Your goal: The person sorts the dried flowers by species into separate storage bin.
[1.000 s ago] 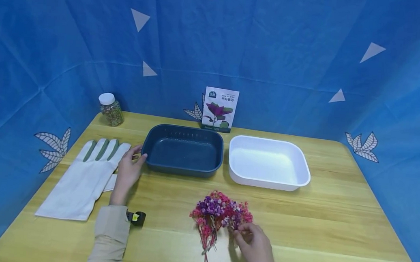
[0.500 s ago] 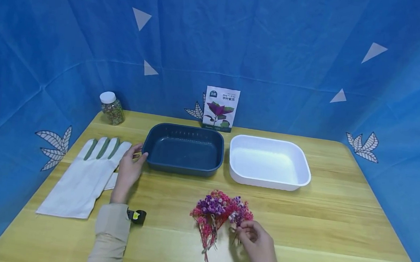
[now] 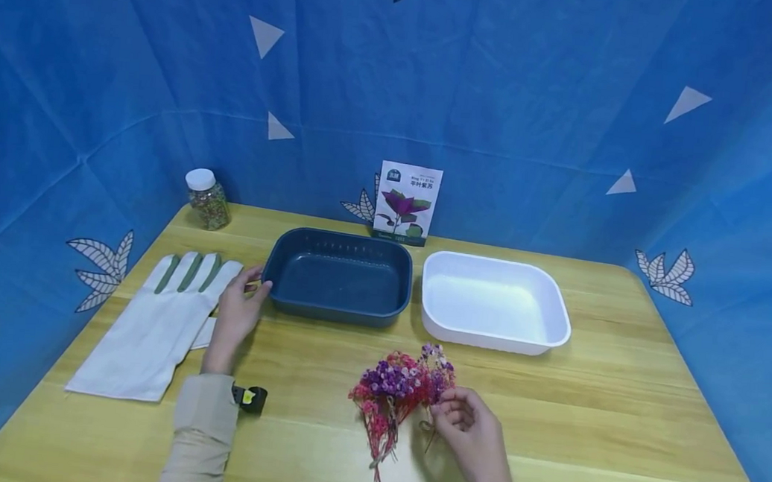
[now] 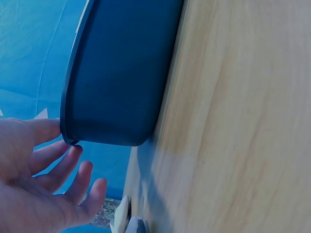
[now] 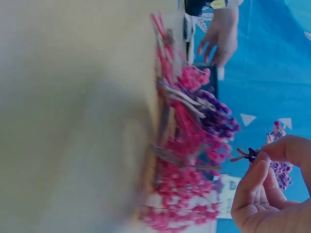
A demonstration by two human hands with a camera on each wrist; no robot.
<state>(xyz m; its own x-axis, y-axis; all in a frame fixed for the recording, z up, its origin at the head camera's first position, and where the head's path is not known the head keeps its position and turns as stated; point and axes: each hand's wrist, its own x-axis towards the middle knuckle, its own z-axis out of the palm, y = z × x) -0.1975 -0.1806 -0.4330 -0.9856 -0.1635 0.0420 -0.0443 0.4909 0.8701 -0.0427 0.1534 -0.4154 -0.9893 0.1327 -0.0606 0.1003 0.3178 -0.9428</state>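
My left hand (image 3: pixel 235 321) holds the near left corner of a dark blue plastic basin (image 3: pixel 334 314), with thumb and fingertips at its rim (image 4: pixel 68 111). The basin stands on the table. My right hand (image 3: pixel 475 435) pinches a small bunch of purple dried flowers (image 3: pixel 437 368) by its tied stems. In the right wrist view, a short twine end (image 5: pixel 238 156) sticks out beside the pinching fingertips. Beneath and left of this bunch, pink and purple dried flower bunches (image 3: pixel 385 386) lie on the table, their stems pointing toward the front.
Right of the blue basin stands a white basin (image 3: pixel 487 339). A seed packet (image 3: pixel 405 205) leans on the blue cloth behind. White gloves (image 3: pixel 144 336) with green stripes lie at the left, near a white-capped jar (image 3: pixel 209 202).
My right hand has lifted the small purple bunch slightly up and away from the other flowers. My left hand has stayed at the blue basin's corner.
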